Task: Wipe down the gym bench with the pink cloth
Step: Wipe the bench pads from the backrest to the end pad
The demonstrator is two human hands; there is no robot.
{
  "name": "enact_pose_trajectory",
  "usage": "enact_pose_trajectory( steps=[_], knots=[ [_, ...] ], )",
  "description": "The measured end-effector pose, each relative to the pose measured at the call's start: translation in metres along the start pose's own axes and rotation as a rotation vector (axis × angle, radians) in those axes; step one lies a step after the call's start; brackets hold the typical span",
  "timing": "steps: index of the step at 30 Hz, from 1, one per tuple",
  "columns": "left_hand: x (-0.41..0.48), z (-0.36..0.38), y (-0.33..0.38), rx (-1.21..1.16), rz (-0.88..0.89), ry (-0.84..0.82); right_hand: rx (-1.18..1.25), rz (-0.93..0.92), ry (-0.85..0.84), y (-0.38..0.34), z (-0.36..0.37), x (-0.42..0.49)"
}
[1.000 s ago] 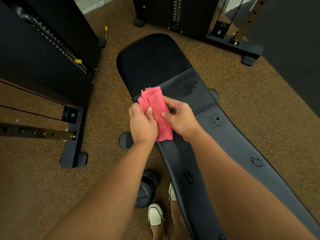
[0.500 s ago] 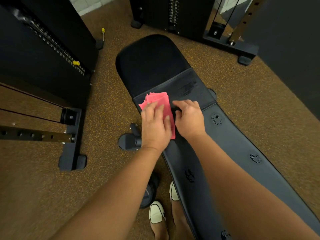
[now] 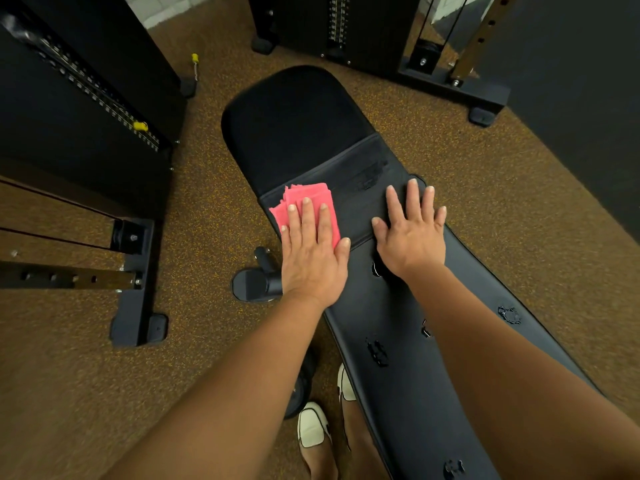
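Note:
A long black gym bench (image 3: pixel 391 317) runs from the bottom right up to a rounded seat pad (image 3: pixel 294 129) at the centre. A folded pink cloth (image 3: pixel 310 202) lies flat on the bench's left side, just below the seam with the seat pad. My left hand (image 3: pixel 311 252) presses on the cloth with straight fingers and covers its lower half. My right hand (image 3: pixel 412 233) rests flat on the bench to the right of the cloth, fingers spread, holding nothing.
Weight-stack machines stand at the left (image 3: pixel 79 98) and at the top (image 3: pixel 346 26), with a frame foot (image 3: pixel 138 327) on the brown speckled floor. A bench wheel (image 3: pixel 256 284) and a dumbbell (image 3: pixel 301 389) sit left of the bench, beside my white shoes (image 3: pixel 313 427).
Both hands held the folded cloth up above the bench. The left hand has now laid it flat and presses it down, while the right hand let go and moved right onto the bench.

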State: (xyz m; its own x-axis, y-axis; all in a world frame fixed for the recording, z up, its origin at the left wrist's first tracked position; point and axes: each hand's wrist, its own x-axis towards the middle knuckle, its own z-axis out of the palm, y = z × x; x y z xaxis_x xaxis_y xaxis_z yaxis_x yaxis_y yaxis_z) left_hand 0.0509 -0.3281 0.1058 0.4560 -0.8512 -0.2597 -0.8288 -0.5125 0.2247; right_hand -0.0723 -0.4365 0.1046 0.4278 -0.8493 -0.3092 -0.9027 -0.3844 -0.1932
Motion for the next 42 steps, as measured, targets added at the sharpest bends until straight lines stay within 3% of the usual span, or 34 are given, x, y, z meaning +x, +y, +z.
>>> enact_pose_trajectory(
  steps=[12,18,25,31,33,38,40,42],
  knots=[
    [0.005,-0.001,-0.003,0.055,0.024,0.01,0.102,0.102,0.049,0.015,0.005,-0.012],
    [0.012,-0.012,-0.042,0.099,0.235,-0.01,0.099,0.084,0.04,0.018,0.007,-0.01],
    [0.02,0.0,-0.012,0.005,-0.035,0.079,0.087,0.086,0.028,0.018,0.006,-0.008],
    [0.015,-0.003,-0.036,0.09,0.208,0.031,0.072,0.086,0.054,0.02,0.009,-0.009],
    [0.016,-0.002,-0.033,0.065,0.146,0.053,0.072,0.085,0.058,0.019,0.009,-0.009],
    [0.023,0.001,0.0,-0.045,-0.202,0.096,0.081,0.081,0.067,0.018,0.01,-0.009],
    [0.022,0.002,0.006,-0.019,-0.203,0.087,0.078,0.082,0.078,0.017,0.011,-0.009],
    [0.015,0.002,0.002,0.019,-0.097,0.069,0.082,0.081,0.1,0.018,0.013,-0.01]
  ],
)
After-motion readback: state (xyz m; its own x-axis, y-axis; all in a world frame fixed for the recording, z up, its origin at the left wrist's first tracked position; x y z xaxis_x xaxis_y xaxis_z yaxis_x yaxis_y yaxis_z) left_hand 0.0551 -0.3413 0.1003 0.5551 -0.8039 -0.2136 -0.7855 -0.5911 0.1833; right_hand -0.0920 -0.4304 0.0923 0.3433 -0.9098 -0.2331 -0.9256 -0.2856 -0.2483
